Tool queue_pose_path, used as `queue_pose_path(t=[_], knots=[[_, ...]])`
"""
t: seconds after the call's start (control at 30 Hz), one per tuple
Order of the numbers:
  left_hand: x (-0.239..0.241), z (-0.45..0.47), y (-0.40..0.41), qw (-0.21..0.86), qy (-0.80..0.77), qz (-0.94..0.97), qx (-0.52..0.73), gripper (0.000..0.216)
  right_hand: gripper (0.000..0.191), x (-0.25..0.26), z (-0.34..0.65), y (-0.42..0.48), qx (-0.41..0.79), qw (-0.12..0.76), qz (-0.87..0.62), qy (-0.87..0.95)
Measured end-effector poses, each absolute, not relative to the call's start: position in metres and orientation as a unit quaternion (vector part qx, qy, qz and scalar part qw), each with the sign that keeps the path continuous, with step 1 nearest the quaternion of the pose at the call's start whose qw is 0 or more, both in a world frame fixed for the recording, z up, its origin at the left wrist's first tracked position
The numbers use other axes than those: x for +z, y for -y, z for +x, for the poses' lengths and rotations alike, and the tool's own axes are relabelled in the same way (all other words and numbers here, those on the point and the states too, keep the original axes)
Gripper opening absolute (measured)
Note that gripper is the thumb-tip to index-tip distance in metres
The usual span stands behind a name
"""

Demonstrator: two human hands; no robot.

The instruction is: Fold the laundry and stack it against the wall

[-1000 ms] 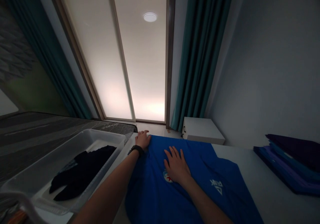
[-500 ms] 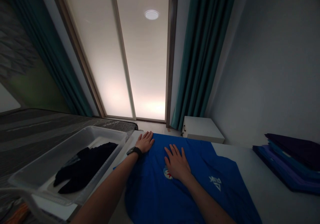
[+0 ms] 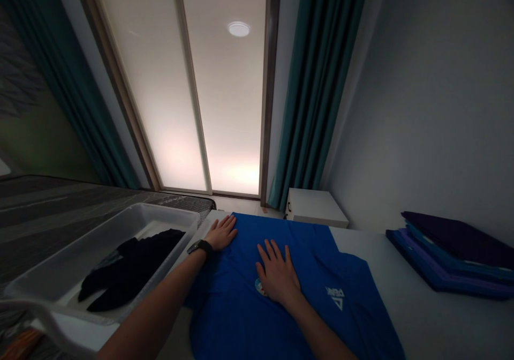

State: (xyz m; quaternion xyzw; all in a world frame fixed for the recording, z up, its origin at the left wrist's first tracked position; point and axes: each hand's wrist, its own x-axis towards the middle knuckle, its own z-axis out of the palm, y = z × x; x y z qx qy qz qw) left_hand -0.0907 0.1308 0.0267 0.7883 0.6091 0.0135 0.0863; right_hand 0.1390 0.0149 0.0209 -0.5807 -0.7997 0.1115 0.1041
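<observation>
A blue shirt (image 3: 233,317) with a white logo and a round badge lies spread over the white table (image 3: 417,317). My left hand (image 3: 220,234), with a dark watch on its wrist, rests flat at the shirt's far left edge, fingers stretched out. On the middle of the shirt lies my right hand (image 3: 279,274), palm down and fingers spread, partly covering the badge. Neither hand grips the cloth. Small creases run through the fabric around the right hand.
To the left stands a translucent plastic bin (image 3: 136,210) with dark clothing (image 3: 140,263) inside. A stack of folded clothes (image 3: 450,253) in blue and purple lies on the table at right. Beyond the table are a white cabinet (image 3: 317,207) and teal curtains (image 3: 309,108).
My right hand has slid slightly over the shirt and now covers more of the badge. The left hand stays at the shirt's edge. The whole view has shifted a little.
</observation>
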Motion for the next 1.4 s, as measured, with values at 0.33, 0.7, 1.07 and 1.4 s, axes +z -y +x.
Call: queue_pose_path(t=[0.33,0.7,1.07,1.4], knots=[[0.020,-0.042,-0.127,0.055,-0.647,0.760,0.030,0.065,0.058,0.020,0.139,-0.016,0.107,0.130,-0.587,0.792],[0.039,0.000,-0.115,0.031,-0.618,0.785,-0.002,0.064,0.045,0.008,0.161,-0.042,0.316,0.472,-0.588,0.576],[0.009,0.052,-0.087,-0.010,-0.541,0.835,0.098,0.057,0.044,-0.009,0.177,-0.051,0.341,0.596,-0.548,0.477],[0.013,0.051,-0.087,0.004,-0.542,0.835,0.093,0.059,0.051,0.008,0.213,-0.044,0.014,0.220,-0.675,0.705]])
